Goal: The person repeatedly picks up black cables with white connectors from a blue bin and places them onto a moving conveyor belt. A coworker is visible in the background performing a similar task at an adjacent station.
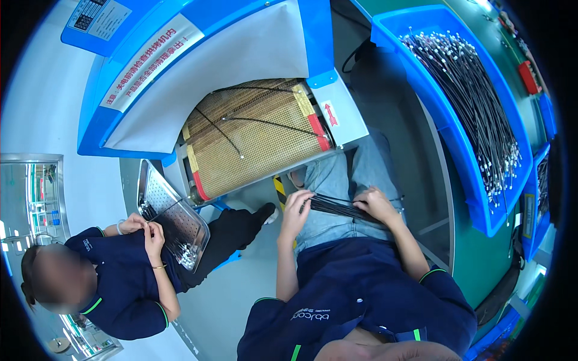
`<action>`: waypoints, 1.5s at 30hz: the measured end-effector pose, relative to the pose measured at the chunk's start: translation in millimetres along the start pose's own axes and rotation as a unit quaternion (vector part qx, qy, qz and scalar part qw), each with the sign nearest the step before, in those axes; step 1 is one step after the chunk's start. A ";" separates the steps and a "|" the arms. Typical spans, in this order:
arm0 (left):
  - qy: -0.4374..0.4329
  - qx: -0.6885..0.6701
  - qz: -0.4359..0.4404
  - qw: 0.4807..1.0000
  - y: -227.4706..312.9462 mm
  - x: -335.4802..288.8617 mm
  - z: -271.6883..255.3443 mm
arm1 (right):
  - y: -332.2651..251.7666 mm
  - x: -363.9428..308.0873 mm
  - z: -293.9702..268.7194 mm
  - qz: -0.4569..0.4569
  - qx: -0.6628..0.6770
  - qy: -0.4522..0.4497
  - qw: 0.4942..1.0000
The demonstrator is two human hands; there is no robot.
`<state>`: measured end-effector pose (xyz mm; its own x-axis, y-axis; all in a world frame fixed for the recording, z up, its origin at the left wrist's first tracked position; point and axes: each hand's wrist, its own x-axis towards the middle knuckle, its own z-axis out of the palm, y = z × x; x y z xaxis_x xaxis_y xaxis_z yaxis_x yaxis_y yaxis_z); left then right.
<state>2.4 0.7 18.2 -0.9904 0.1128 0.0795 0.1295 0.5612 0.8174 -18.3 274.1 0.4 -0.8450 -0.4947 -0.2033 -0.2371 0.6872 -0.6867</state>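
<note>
On the left, a co-worker [123, 283] handles a dark cable [167, 209] over a metal tray [158, 188]; to its right, black cables [220, 132] lie on the mesh belt [259, 157]; nearer, your left hand [295, 209] has its grip around the left end of the black cable bundle [336, 206], above your lap; your right hand [379, 206] grips its right end; you seem to be keeping it gathered, which calls for steady support both ends; on the right, a blue bin [438, 129] holds more.

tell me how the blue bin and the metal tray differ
The blue bin is blue, the metal tray silvery with small holes. The blue bin holds a large heap of black cables; the metal tray holds far fewer. Both contain thin cables with white ends.
</note>
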 end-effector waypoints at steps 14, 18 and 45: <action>-0.068 0.006 -0.048 0.997 8.3 1.8 -0.2 | -11.8 -11.9 -48.1 0.002 0.113 0.042 0.993; -0.077 0.001 -0.035 0.996 15.3 1.8 -7.4 | -23.5 -11.3 -58.8 -0.011 0.113 0.069 0.991; -0.074 0.022 -0.095 0.992 18.2 1.5 -54.3 | -20.6 -12.7 -106.2 -0.059 0.009 0.105 0.993</action>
<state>0.7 -33.5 64.2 -0.9797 0.1191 -0.1611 -0.0537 0.6186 0.7838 -53.6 322.8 91.2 -0.8936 -0.4481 0.0274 -0.3330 0.6206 -0.7099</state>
